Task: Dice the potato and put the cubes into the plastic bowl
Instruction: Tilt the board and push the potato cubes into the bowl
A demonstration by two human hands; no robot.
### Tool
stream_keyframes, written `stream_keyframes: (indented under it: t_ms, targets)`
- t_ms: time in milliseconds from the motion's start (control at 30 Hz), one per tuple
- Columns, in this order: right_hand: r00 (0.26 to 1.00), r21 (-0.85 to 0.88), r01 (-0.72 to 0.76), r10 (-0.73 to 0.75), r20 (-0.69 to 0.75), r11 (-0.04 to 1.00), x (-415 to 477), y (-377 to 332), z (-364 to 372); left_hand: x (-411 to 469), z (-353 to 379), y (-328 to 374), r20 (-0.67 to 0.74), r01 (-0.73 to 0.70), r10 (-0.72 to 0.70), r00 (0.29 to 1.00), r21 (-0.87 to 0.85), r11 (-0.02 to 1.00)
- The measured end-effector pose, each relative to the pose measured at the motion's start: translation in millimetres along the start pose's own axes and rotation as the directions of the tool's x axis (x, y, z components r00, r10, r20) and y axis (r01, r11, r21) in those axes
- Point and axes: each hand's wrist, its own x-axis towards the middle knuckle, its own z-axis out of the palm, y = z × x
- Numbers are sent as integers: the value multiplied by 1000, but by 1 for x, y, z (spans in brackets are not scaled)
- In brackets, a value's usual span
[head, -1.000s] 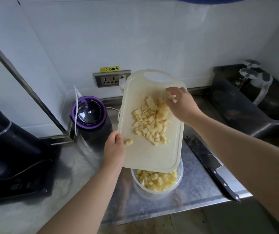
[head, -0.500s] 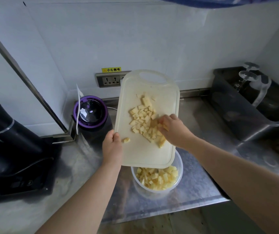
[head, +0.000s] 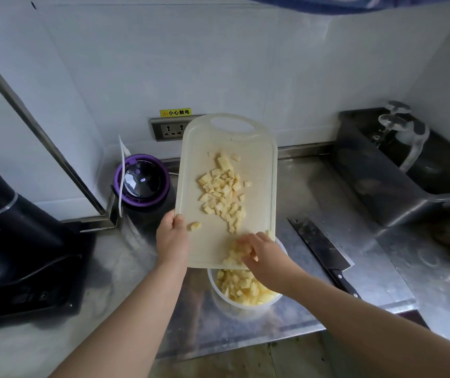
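A pale plastic cutting board point(head: 259, 148) is tilted, its near edge over a clear plastic bowl point(head: 219, 301) on the steel counter. My left hand point(head: 172, 241) grips the board's left edge, thumb on top. A heap of potato cubes point(head: 222, 195) clings to the board's middle, and one cube point(head: 195, 225) lies alone near my thumb. My right hand point(head: 263, 256) lies on the board's lower edge with bent fingers, pushing a cluster of cubes towards the bowl. More potato cubes point(head: 241, 287) fill the bowl.
A black-handled cleaver point(head: 322, 255) lies on the counter to the right of the bowl. A purple-rimmed appliance point(head: 142, 184) stands behind the board at the left, a black appliance point(head: 14, 241) at far left. A dark tub point(head: 398, 184) with clear glassware sits at the right. The counter's front edge point(head: 272, 336) runs just below the bowl.
My right hand has slid from the board's upper right down to its lower edge, sweeping cubes along. The heap on the board has shrunk and the bowl holds more.
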Motion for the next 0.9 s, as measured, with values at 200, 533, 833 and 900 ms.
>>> stream_keyframes:
  t_ms: [200, 533, 833, 900]
  targets:
    - [987, -33, 70, -74, -142, 997, 37, -32, -74, -6, -2, 1, 2, 5, -5, 1000, -26, 1000]
    - [960, -351, 96, -181, -216, 932, 127, -84, -97, -14, -2, 5, 42, -19, 20, 999, -28, 999]
    - [947, -486, 247, -315, -64, 838, 92, -89, -52, -11, -5, 2, 86, -17, 21, 996, -46, 999]
    - [934, -531, 280, -354, -42, 800, 82, -85, -40, -12, -7, 2, 115, 8, 1, 993, -80, 997]
